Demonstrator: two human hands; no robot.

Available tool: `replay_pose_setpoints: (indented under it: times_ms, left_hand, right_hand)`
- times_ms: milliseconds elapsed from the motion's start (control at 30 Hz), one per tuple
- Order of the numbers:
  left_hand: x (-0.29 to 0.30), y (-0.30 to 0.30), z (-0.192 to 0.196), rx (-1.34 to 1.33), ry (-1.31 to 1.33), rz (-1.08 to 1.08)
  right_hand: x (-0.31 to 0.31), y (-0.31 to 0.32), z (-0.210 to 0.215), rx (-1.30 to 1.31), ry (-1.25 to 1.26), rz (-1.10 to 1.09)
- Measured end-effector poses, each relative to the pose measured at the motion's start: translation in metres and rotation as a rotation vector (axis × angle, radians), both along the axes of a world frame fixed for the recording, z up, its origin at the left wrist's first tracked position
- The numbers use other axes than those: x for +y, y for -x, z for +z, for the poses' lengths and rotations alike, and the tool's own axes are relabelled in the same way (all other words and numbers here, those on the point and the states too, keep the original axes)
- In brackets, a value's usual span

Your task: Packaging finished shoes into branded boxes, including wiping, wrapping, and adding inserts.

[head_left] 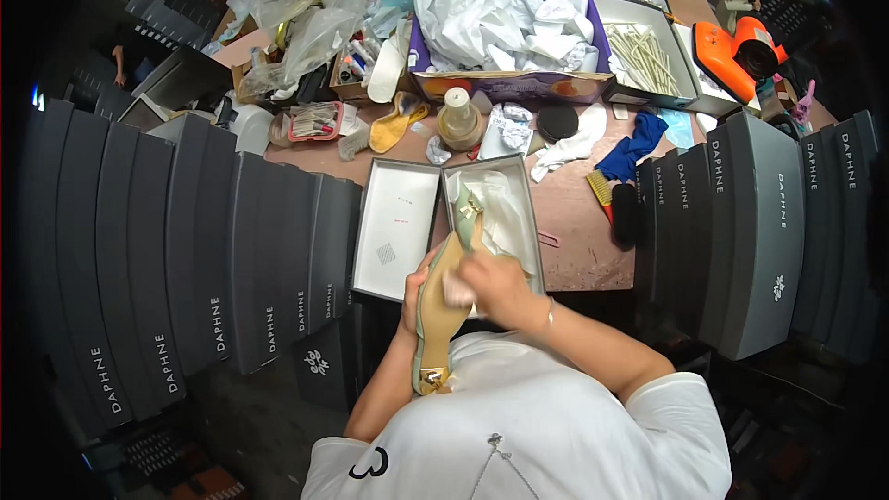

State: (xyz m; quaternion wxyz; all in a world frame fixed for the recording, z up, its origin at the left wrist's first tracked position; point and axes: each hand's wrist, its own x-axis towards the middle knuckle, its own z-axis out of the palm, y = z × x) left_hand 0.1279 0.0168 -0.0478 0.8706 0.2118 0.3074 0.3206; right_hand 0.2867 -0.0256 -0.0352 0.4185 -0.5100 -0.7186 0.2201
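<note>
My left hand (pixel 413 300) is closed around the side of a light green shoe (pixel 433 315), its tan sole turned up and a gold-coloured piece at the heel end. Pressed to that sole is a small pale pinkish wad (pixel 457 291), gripped in my right hand (pixel 503 287); motion blurs both, and I cannot tell whether it is cloth or a block. Just beyond, a matching green shoe (pixel 469 206) with a gold ornament lies in an open shoebox (pixel 531 213) over white tissue paper (pixel 500 213). The box's white-lined lid (pixel 394 222) sits to the left.
Dark shoeboxes stand in rows at left (pixel 194 250) and right (pixel 759 241). Farther back are a purple box (pixel 509 88) of crumpled paper, a tray of pale sticks (pixel 641 57), a glue bottle (pixel 458 120), a yellow-bristled brush (pixel 602 193) and an orange device (pixel 722 60).
</note>
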Motion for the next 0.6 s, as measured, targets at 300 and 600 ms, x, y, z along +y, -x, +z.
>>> replay_pose_setpoints:
  times_ms: [300,600]
  left_hand:
    - [-0.01,-0.003,0.01,0.058,-0.055,0.048]
    - [-0.017,0.02,0.006,0.138,-0.141,0.09]
  right_hand:
    - [0.014,-0.014,0.001,0.036,-0.045,-0.073]
    - [0.008,0.012,0.023,-0.072,0.024,0.087]
